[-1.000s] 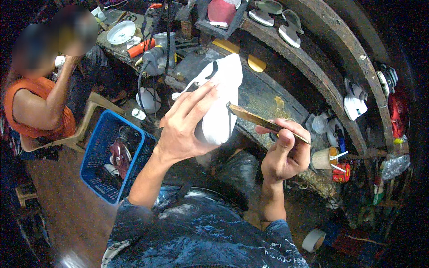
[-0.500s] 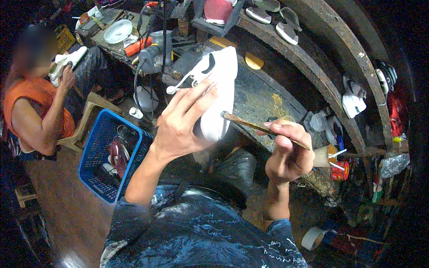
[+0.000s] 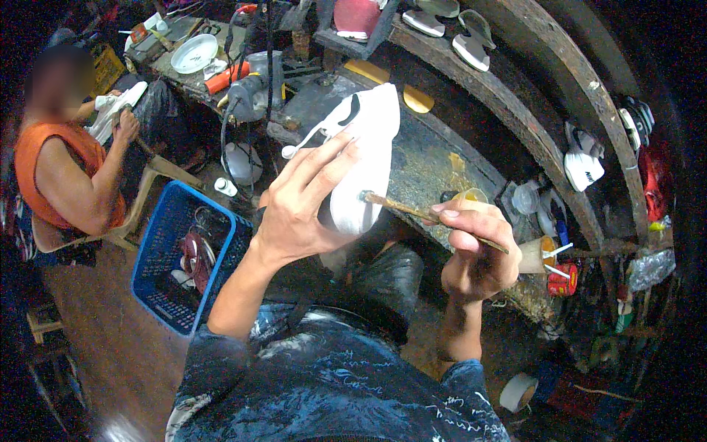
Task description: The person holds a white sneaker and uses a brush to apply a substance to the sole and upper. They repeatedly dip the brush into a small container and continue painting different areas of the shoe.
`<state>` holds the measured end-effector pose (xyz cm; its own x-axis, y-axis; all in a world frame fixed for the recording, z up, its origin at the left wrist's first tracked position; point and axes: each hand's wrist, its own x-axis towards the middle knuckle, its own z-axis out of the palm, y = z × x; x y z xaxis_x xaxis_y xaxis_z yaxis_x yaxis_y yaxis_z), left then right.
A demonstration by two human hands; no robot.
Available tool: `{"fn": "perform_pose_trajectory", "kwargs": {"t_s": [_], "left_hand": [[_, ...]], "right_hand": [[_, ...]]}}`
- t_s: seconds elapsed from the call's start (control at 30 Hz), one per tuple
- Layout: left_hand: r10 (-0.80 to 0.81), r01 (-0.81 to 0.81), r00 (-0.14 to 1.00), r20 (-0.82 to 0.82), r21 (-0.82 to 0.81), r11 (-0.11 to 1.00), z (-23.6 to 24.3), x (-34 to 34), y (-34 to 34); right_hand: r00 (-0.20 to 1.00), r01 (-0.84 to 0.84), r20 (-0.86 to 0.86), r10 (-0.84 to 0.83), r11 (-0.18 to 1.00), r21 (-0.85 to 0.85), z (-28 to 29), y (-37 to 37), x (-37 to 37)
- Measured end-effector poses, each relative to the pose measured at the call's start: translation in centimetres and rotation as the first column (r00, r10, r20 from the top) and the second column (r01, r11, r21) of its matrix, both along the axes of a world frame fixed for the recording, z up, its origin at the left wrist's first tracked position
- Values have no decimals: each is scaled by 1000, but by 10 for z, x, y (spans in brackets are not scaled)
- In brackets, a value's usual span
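A white shoe (image 3: 373,125) with a black mark on its side and a loose lace is held up in front of me, its sole side turned toward my right. My left hand (image 3: 298,195) grips it, fingers spread over its upper and thumb below. Between the thumb and fingers of my right hand (image 3: 480,250) is a thin brush (image 3: 409,208) with a worn, brownish handle. The brush's tip rests on the white surface near the shoe's lower end. My left palm hides part of the shoe.
On my left stands a blue plastic basket (image 3: 193,254) with shoes inside. Beyond it a person in an orange top (image 3: 66,173) sits holding another white shoe. A worn workbench (image 3: 420,151) lies ahead, with a tan cup (image 3: 536,255) and red can (image 3: 562,280) at right. Curved shelves (image 3: 508,110) hold footwear.
The brush tip has moved slightly left and down onto the shoe. The shoe has tilted a little to the right. The seated person has lowered their shoe and shifted.
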<state>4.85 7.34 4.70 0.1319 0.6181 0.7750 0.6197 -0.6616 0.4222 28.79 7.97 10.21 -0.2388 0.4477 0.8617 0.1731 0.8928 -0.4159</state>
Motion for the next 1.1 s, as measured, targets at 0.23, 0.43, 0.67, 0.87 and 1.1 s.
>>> {"fn": "perform_pose_trajectory", "kwargs": {"t_s": [0.23, 0.43, 0.67, 0.87, 1.1], "left_hand": [[-100, 123, 964, 246, -78, 989, -1, -1, 2], [-125, 166, 926, 355, -87, 982, -5, 8, 3], [-48, 75, 967, 251, -100, 992, 1, 8, 1], [-54, 83, 972, 228, -116, 990, 4, 9, -1], [-47, 82, 974, 222, -151, 985, 8, 7, -4]], "right_hand": [[903, 3, -381, -197, 891, -454, -15, -5, -20], [911, 95, -307, -274, 866, -491, -33, -8, -33], [936, 126, -240, -258, 881, -456, -38, -16, -25], [925, 94, -295, -241, 895, -436, -36, -5, -25], [971, 127, -131, -198, 899, -418, -28, -8, -16]]}}
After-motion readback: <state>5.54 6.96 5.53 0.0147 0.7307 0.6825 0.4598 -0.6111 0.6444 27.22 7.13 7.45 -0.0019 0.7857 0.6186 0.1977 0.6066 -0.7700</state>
